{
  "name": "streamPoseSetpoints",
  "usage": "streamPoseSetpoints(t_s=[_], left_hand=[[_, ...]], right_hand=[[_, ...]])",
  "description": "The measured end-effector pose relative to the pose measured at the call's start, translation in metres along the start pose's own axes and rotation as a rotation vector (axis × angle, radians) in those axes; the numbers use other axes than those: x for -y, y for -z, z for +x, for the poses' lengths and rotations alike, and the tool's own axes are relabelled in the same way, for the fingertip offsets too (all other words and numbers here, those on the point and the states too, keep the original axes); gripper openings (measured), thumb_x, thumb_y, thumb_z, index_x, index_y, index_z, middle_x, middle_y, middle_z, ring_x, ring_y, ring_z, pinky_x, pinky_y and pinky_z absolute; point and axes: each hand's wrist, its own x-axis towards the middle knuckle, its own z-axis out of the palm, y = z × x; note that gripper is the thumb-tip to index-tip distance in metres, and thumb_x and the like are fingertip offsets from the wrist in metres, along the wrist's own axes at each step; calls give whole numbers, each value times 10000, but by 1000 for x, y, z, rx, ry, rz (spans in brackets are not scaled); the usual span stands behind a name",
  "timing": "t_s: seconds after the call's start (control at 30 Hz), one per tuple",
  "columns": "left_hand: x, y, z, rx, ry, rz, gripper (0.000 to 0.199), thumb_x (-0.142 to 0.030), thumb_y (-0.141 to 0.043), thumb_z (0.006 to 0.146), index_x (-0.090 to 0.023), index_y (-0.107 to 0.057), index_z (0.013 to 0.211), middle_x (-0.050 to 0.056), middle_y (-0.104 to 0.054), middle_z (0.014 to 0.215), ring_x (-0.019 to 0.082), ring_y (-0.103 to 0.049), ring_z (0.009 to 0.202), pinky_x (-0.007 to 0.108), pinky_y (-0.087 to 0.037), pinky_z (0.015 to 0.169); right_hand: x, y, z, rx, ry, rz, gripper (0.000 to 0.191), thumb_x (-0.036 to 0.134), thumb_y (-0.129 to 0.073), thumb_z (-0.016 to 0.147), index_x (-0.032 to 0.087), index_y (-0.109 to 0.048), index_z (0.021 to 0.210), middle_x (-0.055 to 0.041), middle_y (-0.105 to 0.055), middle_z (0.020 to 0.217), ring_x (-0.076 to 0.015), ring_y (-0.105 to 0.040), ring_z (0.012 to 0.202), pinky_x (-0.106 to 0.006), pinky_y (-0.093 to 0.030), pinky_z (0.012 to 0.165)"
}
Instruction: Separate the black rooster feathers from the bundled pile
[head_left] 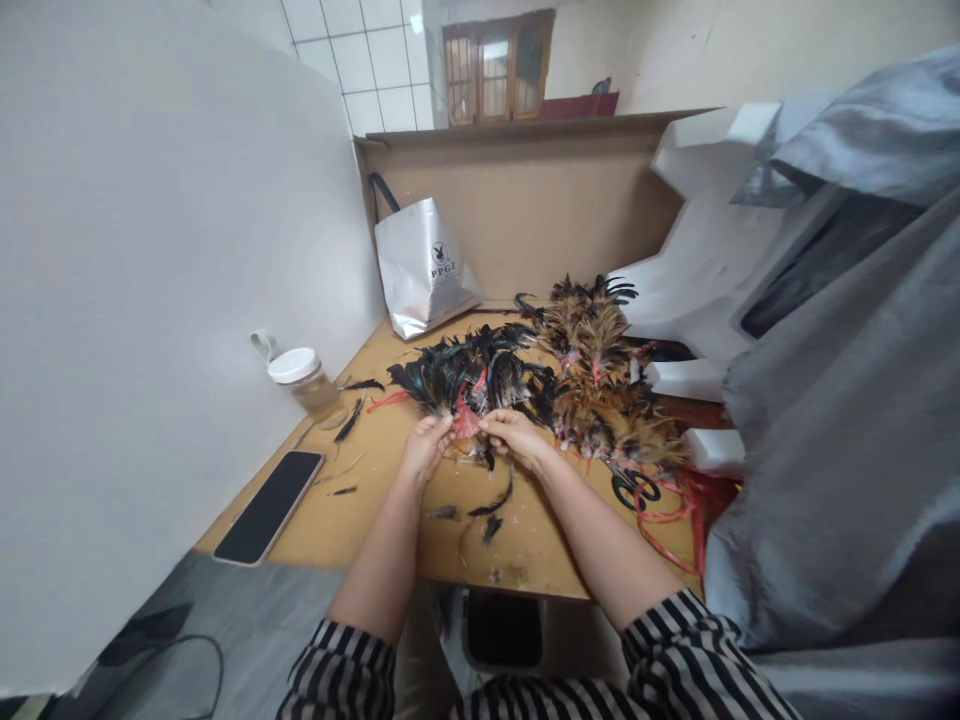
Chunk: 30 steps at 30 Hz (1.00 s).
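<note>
A thin strip of red plastic ribbon [466,420] is stretched between my two hands at the middle of the table. My left hand [429,445] pinches its left end, and my right hand [514,435] pinches the right end with thumb and finger. Just beyond the ribbon lies a heap of glossy black feathers [465,360], bundled in places with red strips. Brown feather bundles [600,420] lie to the right of my right hand. Black-handled scissors [636,487] rest below them, their blades partly hidden.
On the left stand a lidded jar [306,385] and a phone [270,507] lying flat near the table edge. A silver bag [427,265] stands at the back. Red ribbon [699,515] trails at the right, beside white foam [686,380] and grey cloth [840,430]. Loose feathers [491,528] lie in front.
</note>
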Motion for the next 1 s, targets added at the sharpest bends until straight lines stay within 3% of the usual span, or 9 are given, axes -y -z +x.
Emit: streamPoseSetpoints(t_s=[0.2,0.47,0.6,0.77,1.0], left_hand=[[-5,0,-3,8,23,-22,174,-187,-731,560,-103,-598,635,48,-660,716,75,-580,585,184,-454,582],[-35,-2,-12,38,-5,25,166,-174,-722,577,-93,-637,695,51,-658,696,82,-585,588,192,-473,608],[-66,14,-17,25,-57,128,223,-190,-718,584,-86,-641,765,49,-649,681,76,-576,578,174,-458,583],[-101,45,-22,-96,-130,232,210,-204,-732,554,-94,-631,701,35,-634,642,66,-551,542,160,-434,537],[-119,78,-20,-250,-160,327,275,-248,-741,532,-95,-643,738,53,-647,705,77,-564,584,161,-436,538]], right_hand=[[-2,5,6,-185,61,50,178,285,-648,600,152,-539,647,49,-502,412,-43,-407,328,-136,-264,307],[5,12,10,-382,86,296,105,162,-620,640,147,-518,659,-50,-647,642,-120,-623,537,-159,-467,405],[6,15,10,-421,133,358,105,147,-619,662,145,-514,652,-49,-650,634,-126,-636,574,-170,-507,461],[7,19,10,-444,145,401,106,142,-626,664,143,-520,653,-32,-639,584,-112,-625,537,-163,-507,455],[10,29,8,-430,186,541,93,117,-617,656,147,-529,664,-14,-633,553,-95,-609,516,-157,-502,462]])
